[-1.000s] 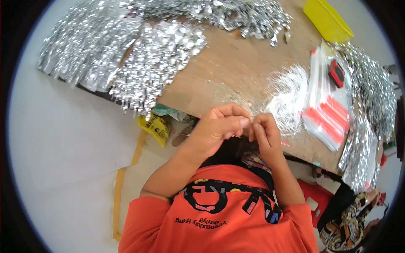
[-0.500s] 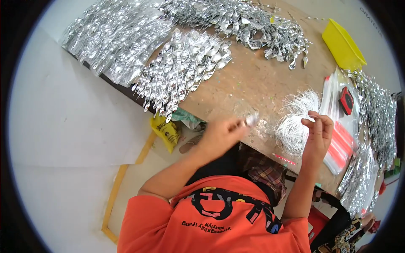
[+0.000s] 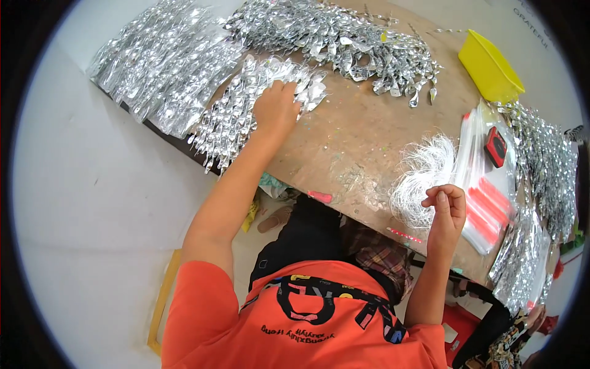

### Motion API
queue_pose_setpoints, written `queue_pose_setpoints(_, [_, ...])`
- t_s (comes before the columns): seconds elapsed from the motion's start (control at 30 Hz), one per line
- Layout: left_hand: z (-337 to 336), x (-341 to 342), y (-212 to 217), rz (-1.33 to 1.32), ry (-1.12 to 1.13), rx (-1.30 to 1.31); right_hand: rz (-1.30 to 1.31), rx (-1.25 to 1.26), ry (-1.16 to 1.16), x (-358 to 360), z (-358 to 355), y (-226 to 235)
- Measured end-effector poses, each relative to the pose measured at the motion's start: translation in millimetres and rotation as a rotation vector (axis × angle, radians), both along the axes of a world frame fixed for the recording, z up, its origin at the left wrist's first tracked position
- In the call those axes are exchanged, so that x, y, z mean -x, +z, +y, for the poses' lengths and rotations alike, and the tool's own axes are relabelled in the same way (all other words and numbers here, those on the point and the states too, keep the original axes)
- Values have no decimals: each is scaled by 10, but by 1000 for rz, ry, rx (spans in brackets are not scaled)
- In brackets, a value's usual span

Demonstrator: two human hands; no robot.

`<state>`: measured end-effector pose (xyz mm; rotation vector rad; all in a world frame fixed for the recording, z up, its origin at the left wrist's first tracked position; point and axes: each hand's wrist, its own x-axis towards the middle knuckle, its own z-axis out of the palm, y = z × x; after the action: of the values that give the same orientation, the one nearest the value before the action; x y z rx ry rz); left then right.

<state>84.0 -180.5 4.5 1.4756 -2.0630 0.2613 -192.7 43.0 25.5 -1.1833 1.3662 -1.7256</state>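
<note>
My left hand (image 3: 276,111) reaches over the near pile of silver twisted drop ornaments (image 3: 227,123) at the left of the table. Its fingers are bunched together at the top of the pile, on one of the shiny pieces; the fingertips are partly hidden. On the other side, my right hand (image 3: 447,209) is raised near the table's front edge, thumb and fingers pinched together. Whatever is in that pinch is too small to make out. Just beside it lies a loose bundle of white thin strings (image 3: 424,166).
More silver ornaments form a left pile (image 3: 166,67), a far pile (image 3: 344,43) and a right-hand pile (image 3: 541,166). Clear plastic bags with red bands (image 3: 485,215) lie right of the strings, a red-and-black device (image 3: 495,146) on them. A yellow bin (image 3: 491,67) stands at the far right.
My left hand has moved from the table's front edge, where it carried a blurred silver piece, far left onto the near pile. My right hand has come slightly lower and left, still pinched.
</note>
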Motion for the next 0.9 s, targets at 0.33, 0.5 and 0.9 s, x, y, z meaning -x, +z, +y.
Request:
queue_pose_setpoints(0.33, [416, -86, 0, 95, -193, 44, 6, 0, 32, -106, 76, 97])
queue_pose_setpoints(0.5, [787, -174, -268, -42, -171, -243, -5, -21, 96, -166, 73, 25])
queue_pose_setpoints(0.9, [829, -163, 34, 205, -305, -179, -41, -40, 150, -257, 252, 138])
